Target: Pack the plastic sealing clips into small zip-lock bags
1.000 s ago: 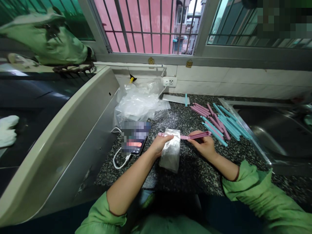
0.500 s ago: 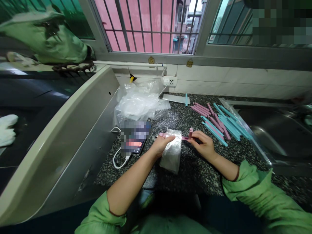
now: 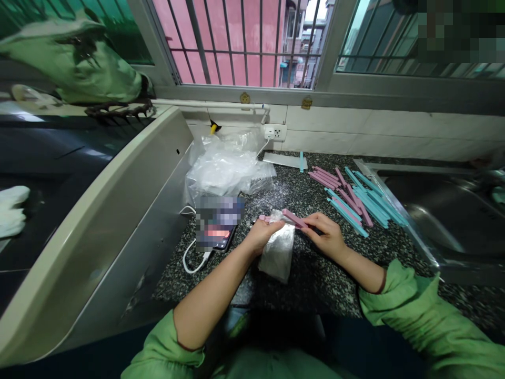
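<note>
Pinching the silvery packet [image 3: 277, 255] near its top, your left hand [image 3: 260, 237] is closed down pretty narrow, thumb lying flat across the front. One end of the pink clip [image 3: 295, 218] pokes out by those fingers too. Your right hand [image 3: 326, 236] has the other end of that clip between thumb and fingertips, so that one's basically shut on it. The clip's free arm slants up and away from your right fingertips, over the packet's top edge, so it's open right now. The packet itself sits between your two hands, hanging down toward you over the dark speckled table [image 3: 315, 279]; can't really tell if its bottom end touches the surface.

Just left of your left hand there's a phone [image 3: 225, 234], partly blurred out, with a white cable [image 3: 190, 271] plugged into its near end. Beyond the phone is a crumpled heap of clear plastic bags [image 3: 224, 168]. Past your right hand, farther out and to the right, you've got loose pink clips [image 3: 324, 178] and blue clips [image 3: 379, 208] lying in a messy spread, some overlapping. The metal sink [image 3: 453, 216] is to the right of those.
</note>
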Action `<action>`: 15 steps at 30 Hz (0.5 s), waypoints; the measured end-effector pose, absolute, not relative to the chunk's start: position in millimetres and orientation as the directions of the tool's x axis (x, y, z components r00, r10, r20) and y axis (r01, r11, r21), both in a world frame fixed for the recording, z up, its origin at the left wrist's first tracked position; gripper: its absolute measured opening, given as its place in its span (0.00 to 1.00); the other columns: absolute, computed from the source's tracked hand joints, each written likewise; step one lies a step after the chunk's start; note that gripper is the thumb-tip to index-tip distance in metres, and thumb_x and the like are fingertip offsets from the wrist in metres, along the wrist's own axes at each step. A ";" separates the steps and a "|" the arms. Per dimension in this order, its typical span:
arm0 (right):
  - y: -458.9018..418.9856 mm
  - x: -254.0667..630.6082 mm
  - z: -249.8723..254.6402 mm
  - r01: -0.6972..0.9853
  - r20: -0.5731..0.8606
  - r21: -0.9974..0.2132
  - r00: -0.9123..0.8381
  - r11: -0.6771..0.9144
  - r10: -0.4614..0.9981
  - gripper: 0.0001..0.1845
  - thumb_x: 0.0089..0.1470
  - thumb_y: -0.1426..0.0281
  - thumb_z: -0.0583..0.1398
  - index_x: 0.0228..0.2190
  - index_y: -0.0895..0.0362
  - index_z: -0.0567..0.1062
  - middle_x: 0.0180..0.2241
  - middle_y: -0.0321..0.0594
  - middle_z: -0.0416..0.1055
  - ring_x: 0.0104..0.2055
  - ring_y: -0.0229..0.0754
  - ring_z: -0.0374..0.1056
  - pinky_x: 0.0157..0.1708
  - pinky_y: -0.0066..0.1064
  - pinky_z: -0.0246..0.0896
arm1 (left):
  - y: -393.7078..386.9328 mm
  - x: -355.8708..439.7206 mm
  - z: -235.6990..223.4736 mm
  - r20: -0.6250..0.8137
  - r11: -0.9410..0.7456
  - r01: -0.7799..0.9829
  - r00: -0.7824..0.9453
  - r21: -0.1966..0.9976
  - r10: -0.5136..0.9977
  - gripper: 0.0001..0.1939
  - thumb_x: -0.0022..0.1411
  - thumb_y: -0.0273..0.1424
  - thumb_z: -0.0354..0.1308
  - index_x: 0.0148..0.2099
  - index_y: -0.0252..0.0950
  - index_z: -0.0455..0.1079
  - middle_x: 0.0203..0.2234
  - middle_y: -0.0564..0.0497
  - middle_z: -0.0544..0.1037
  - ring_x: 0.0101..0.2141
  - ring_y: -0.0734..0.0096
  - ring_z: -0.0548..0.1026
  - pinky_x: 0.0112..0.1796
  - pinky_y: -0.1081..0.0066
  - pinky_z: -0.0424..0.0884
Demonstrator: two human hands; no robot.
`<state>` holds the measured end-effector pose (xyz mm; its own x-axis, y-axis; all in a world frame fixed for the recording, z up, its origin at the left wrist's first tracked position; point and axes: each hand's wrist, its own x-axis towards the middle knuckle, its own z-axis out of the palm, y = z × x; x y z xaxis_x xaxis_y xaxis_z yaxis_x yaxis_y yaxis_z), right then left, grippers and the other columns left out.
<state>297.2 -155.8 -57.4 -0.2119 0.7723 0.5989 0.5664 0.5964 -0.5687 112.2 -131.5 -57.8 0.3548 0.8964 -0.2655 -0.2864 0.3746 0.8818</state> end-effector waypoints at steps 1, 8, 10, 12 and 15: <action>-155.7 297.0 -57.5 0.566 0.597 -0.571 -0.212 0.595 0.774 0.08 0.50 0.67 0.58 0.34 0.52 0.76 0.28 0.40 0.71 0.30 0.40 0.66 0.30 0.33 0.64 | -131.6 112.4 -57.3 -0.262 0.369 -0.283 0.352 0.885 0.899 0.16 0.38 0.34 0.66 0.31 0.30 0.73 0.26 0.48 0.77 0.30 0.67 0.73 0.36 0.69 0.65; -155.4 295.9 -59.1 0.559 0.595 -0.554 -0.251 0.617 0.763 0.08 0.51 0.70 0.58 0.34 0.54 0.75 0.31 0.41 0.73 0.32 0.40 0.68 0.32 0.33 0.65 | -131.4 112.9 -56.6 -0.198 0.288 -0.248 0.332 0.925 0.922 0.12 0.40 0.32 0.65 0.30 0.31 0.73 0.25 0.50 0.77 0.30 0.69 0.71 0.37 0.71 0.63; -155.4 295.9 -59.9 0.571 0.591 -0.549 -0.251 0.610 0.766 0.08 0.51 0.70 0.57 0.34 0.53 0.75 0.31 0.41 0.73 0.33 0.40 0.69 0.33 0.33 0.65 | -131.7 112.9 -57.1 -0.204 0.290 -0.230 0.335 0.929 0.920 0.12 0.41 0.33 0.64 0.29 0.31 0.73 0.24 0.50 0.76 0.30 0.69 0.71 0.36 0.71 0.64; -155.3 295.7 -60.4 0.579 0.587 -0.547 -0.251 0.605 0.770 0.08 0.51 0.69 0.57 0.34 0.53 0.75 0.31 0.41 0.74 0.32 0.40 0.69 0.33 0.33 0.66 | -131.5 112.9 -58.8 -0.203 0.286 -0.220 0.335 0.933 0.920 0.12 0.41 0.33 0.64 0.30 0.31 0.73 0.24 0.50 0.76 0.31 0.69 0.71 0.36 0.72 0.64; -154.8 294.8 -60.3 0.582 0.585 -0.543 -0.254 0.605 0.770 0.08 0.52 0.69 0.57 0.34 0.53 0.76 0.30 0.41 0.74 0.32 0.40 0.69 0.33 0.33 0.66 | -130.2 112.8 -62.9 -0.179 0.267 -0.227 0.346 0.936 0.921 0.13 0.42 0.34 0.63 0.31 0.31 0.73 0.25 0.50 0.77 0.30 0.69 0.71 0.36 0.72 0.64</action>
<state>294.8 -154.8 -60.3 -0.2542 0.7701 0.5850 0.5823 0.6048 -0.5432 112.8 -130.2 -62.9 0.3455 0.9211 -0.1791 -0.2273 0.2674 0.9364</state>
